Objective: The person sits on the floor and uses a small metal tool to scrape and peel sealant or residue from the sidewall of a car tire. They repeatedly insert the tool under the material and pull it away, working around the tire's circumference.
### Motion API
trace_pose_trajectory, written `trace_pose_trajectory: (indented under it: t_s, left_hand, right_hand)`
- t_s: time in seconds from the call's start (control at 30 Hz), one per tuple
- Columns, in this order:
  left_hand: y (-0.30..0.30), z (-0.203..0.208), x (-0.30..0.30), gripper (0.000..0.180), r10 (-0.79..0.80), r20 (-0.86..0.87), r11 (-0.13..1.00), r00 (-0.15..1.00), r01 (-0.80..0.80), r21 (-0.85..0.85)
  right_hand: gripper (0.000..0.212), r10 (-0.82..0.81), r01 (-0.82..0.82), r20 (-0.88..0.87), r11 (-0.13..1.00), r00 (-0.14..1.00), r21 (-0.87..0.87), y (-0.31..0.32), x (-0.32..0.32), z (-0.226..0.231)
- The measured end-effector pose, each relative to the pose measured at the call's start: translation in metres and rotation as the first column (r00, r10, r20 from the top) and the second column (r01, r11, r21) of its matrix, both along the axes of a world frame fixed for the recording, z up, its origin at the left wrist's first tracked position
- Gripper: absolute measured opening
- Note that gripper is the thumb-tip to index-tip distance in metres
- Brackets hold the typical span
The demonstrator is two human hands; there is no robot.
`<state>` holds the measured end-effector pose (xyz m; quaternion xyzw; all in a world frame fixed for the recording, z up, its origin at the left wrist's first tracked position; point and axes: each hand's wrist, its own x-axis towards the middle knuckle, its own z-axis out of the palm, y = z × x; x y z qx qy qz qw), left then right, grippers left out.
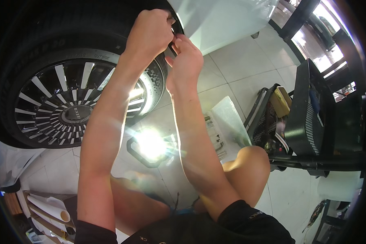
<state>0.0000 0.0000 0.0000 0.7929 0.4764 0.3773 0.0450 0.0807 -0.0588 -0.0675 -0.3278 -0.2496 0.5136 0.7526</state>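
My left hand (151,32) is closed at the dark wheel arch edge (179,27) of a car, above the tyre. What its fingertips grip is too small and shaded to make out. Just to its right, my right hand (188,59) curls its fingers at the lower end of the same edge, with the thumb on the wheel side. The fingers of the two hands nearly meet. Below and left of them stands the wheel (75,114), black with silver spokes, inside its black tyre (81,53). The light-coloured body panel (219,20) extends to the right of the edge.
A bright work lamp (150,146) shines from the tiled floor between my forearms. Beside my right forearm lies a translucent case (232,118) of small parts. A black cart (305,130) with trays stands at right. Paper rolls (49,209) lie at lower left.
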Motion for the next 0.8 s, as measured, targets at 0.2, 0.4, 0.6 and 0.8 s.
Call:
trace_pose_trajectory:
  t_s: [0.2,0.4,0.6,0.8]
  left_hand:
    - [-0.004,-0.003,0.005,0.016,-0.005,0.043,0.999,0.999,0.003,0.039]
    - [-0.005,-0.004,0.004,0.016,-0.004,0.069,0.998,0.998,0.001,0.057]
    - [-0.001,-0.006,0.002,0.018,-0.004,0.0,0.997,1.0,0.004,0.077]
    - [0.008,-0.004,-0.001,0.023,-0.033,0.001,0.998,0.999,0.033,0.061]
  right_hand:
    - [0.046,-0.049,0.043,-0.078,0.996,0.996,-0.075,-0.009,-0.013,0.006]
    - [0.041,0.047,-0.052,-0.059,0.995,0.997,-0.082,-0.008,-0.009,0.011]
    - [0.025,0.026,-0.007,0.119,0.986,0.993,-0.164,0.0,0.003,0.011]
    - [0.023,-0.004,0.005,0.015,0.996,1.0,-0.093,0.011,0.005,0.022]
